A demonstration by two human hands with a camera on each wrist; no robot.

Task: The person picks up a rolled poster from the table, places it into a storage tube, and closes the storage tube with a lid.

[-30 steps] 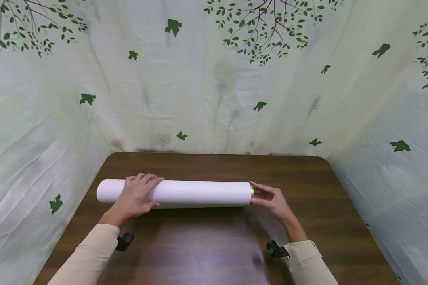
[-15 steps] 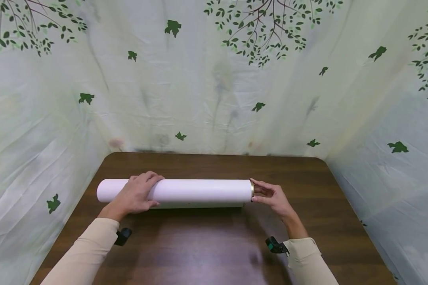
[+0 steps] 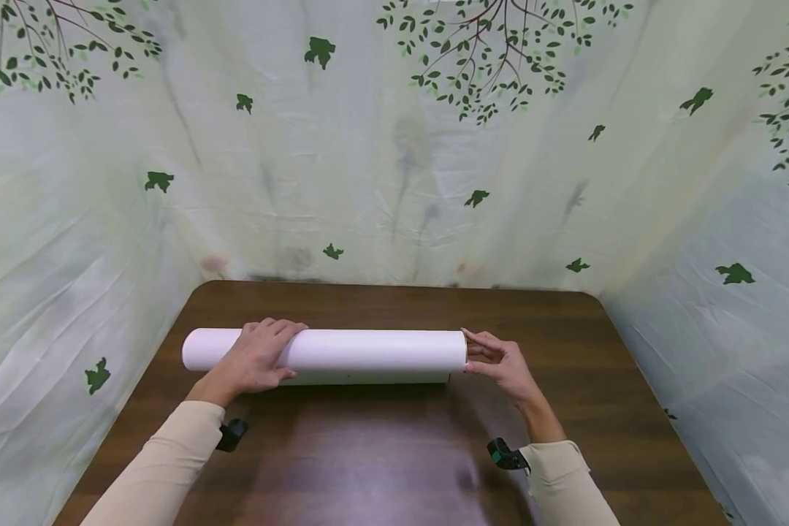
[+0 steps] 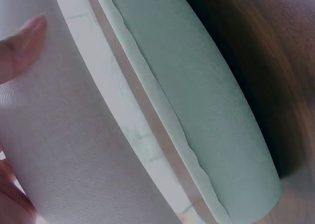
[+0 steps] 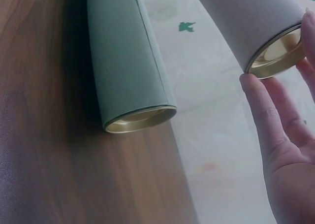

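A long white cylindrical tube (image 3: 381, 349) is held level above the table by both hands. My left hand (image 3: 256, 358) grips it left of its middle, fingers over the top and thumb (image 4: 24, 44) along the near side. At the right end, my right hand (image 3: 505, 367) holds the rim between thumb and fingers; the right wrist view shows a recessed gold end (image 5: 275, 56) there. Beneath lies a pale green tube (image 5: 128, 61) on the table, apart from the white one and mostly hidden by it from above. Its gold end (image 5: 140, 121) faces right.
The brown wooden table (image 3: 381, 453) has rounded far corners. A pale curtain (image 3: 368, 183) with green leaf and bird prints hangs behind it and along both sides. A shadow falls below the right hand.
The white tube has risen very slightly and shifted a touch to the right, with both hands keeping their hold. Its gold rim shows less in the head view. The green tube stays put.
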